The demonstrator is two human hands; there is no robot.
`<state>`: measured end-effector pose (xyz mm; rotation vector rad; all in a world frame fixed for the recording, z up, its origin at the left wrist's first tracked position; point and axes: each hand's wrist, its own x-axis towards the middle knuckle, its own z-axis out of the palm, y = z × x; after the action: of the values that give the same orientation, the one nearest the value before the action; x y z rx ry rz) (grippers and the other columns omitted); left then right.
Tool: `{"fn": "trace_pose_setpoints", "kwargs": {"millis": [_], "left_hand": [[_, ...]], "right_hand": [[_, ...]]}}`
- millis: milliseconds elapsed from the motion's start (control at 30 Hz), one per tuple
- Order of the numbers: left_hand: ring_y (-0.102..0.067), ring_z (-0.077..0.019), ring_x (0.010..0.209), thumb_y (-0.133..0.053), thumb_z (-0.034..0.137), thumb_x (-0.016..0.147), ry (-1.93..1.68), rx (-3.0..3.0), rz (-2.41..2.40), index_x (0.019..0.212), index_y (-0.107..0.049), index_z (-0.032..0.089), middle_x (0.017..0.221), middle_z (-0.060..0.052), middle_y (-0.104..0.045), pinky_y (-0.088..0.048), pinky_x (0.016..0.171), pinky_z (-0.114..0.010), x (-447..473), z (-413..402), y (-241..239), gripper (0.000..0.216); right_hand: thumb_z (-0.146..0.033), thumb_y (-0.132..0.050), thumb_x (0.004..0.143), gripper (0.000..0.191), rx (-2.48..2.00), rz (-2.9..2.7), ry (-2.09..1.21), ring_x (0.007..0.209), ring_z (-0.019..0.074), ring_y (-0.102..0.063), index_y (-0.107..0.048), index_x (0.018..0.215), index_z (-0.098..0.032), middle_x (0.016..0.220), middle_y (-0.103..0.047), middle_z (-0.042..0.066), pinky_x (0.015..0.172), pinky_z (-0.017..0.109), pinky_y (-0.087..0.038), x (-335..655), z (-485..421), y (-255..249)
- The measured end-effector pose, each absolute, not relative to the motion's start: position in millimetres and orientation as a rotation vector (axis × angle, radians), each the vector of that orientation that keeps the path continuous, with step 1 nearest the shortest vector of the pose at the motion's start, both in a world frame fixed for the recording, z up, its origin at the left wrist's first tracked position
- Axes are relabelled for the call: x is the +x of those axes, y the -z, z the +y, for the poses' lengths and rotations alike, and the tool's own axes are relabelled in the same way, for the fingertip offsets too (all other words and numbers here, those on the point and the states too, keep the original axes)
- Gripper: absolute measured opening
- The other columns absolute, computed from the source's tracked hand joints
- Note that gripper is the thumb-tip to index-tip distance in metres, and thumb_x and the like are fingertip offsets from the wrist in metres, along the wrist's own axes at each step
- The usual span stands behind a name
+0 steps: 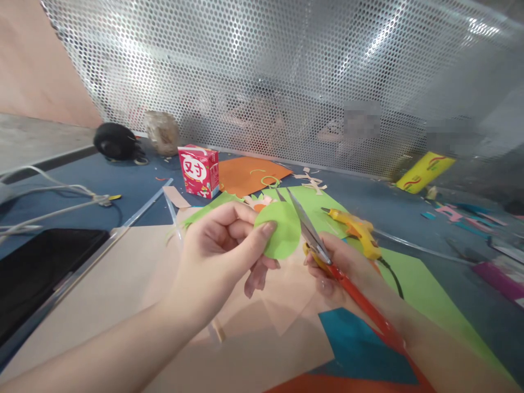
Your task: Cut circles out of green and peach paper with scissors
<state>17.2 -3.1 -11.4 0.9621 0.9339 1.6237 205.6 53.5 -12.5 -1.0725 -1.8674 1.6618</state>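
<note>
Between the thumb and fingers of my left hand (229, 251) is a green paper circle (284, 232), held up over the table. My right hand (339, 267) grips a pair of scissors (309, 226) with red and yellow handles. Their blades are parted and point up and away, just right of the circle's edge. Large pale peach paper sheets (135, 278) lie below my hands. A piece of teal paper (360, 341) rests under my right forearm. Behind the circle, a small orange and peach paper piece (258, 207) shows partly.
A yellow glue gun (360, 229) lies on green paper (413, 278) at right. Further back stand a pink drink carton (199, 172) and orange paper (241, 173). A black phone-like slab (49, 267) and white cables (53, 191) are at left. A perforated metal panel (245, 65) rises behind.
</note>
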Motion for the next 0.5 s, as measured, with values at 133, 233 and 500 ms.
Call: {"fn": "trace_pose_setpoints", "kwargs": {"millis": [133, 233, 500], "left_hand": [[-0.05, -0.0074, 0.027, -0.067, 0.023, 0.079, -1.627, 0.942, 0.942, 0.067, -0.056, 0.02, 0.044, 0.005, -0.064, -0.039, 0.026, -0.012, 17.7, -2.9, 10.8, 0.017], [-0.049, -0.0079, 0.026, -0.068, 0.023, 0.079, -1.625, 0.93, 0.946, 0.068, -0.056, 0.02, 0.043, 0.005, -0.063, -0.039, 0.025, -0.013, 18.4, -2.5, 10.4, 0.017], [-0.047, -0.0053, 0.027, -0.068, 0.025, 0.079, -1.661, 0.933, 0.978, 0.064, -0.055, 0.02, 0.04, 0.008, -0.056, -0.035, 0.028, -0.012, 15.7, -3.6, 10.5, 0.02]], "right_hand": [[-0.056, -0.054, 0.088, 0.033, -1.055, -1.853, -1.688, 0.061, 0.0129, -0.033, -0.044, 0.083, -0.025, 0.076, -0.04, -0.002, 0.053, 0.025, -0.031, 206.8, 53.4, 13.0], [-0.056, -0.054, 0.088, 0.033, -1.045, -1.802, -1.705, 0.06, 0.0129, -0.035, -0.046, 0.082, -0.024, 0.075, -0.041, -0.002, 0.052, 0.025, -0.031, 206.8, 53.1, 12.4], [-0.062, -0.051, 0.086, 0.041, -1.075, -1.774, -1.716, 0.057, 0.0125, -0.036, -0.045, 0.073, -0.023, 0.07, -0.041, -0.003, 0.053, 0.025, -0.034, 205.4, 54.1, 11.7]]}}
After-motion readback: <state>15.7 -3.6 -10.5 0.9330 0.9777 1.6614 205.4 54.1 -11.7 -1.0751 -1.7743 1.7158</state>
